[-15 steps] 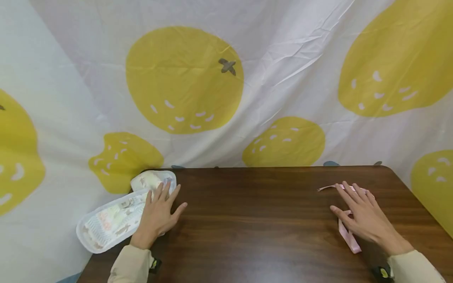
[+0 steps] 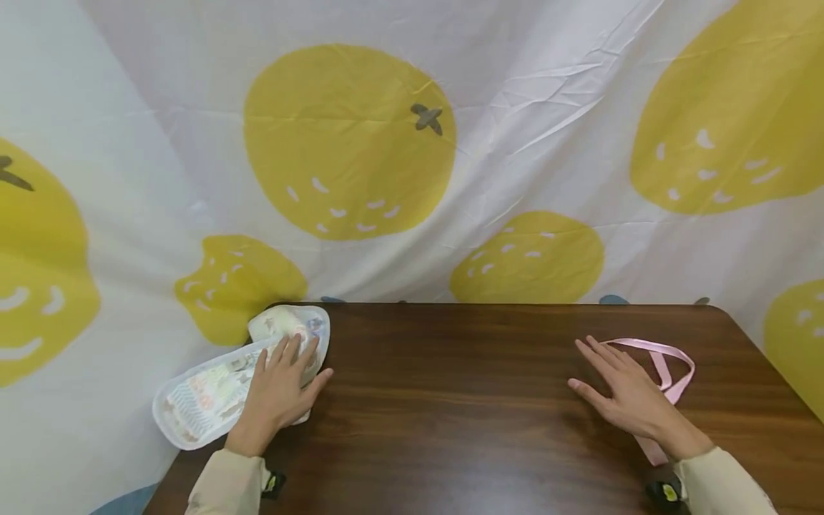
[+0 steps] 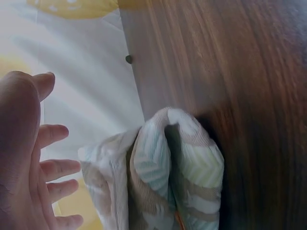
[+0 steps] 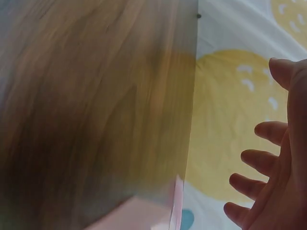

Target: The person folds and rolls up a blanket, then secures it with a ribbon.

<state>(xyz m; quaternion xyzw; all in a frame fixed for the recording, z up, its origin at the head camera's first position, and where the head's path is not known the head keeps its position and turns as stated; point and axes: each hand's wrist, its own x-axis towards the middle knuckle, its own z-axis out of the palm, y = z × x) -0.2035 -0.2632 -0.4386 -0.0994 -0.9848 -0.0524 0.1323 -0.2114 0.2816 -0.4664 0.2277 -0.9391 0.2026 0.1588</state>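
My left hand (image 2: 278, 393), fingers spread, is over the near side of a folded, patterned cloth bundle (image 2: 215, 393) with pale edges at the table's left. In the left wrist view the folded cloth (image 3: 192, 163) shows beige, white and green stripes, and the fingers stand apart from it. My right hand (image 2: 627, 400) hovers with straight fingers at the right, holding nothing. Beneath and beyond it a pink ribbon (image 2: 685, 357) lies in a loose loop; part of it is hidden by the hand. The right wrist view shows some pink ribbon (image 4: 139, 213) at the bottom.
Both arms reach over a dark brown wooden table (image 2: 450, 400). Behind it hangs a white curtain (image 2: 515, 107) printed with large yellow fruit, meeting the table's back edge. The cloth bundle overhangs the left edge.
My right hand has shifted left, uncovering more of the pink ribbon's loop. The left hand keeps its place over the cloth, while the whole head view has shifted slightly.
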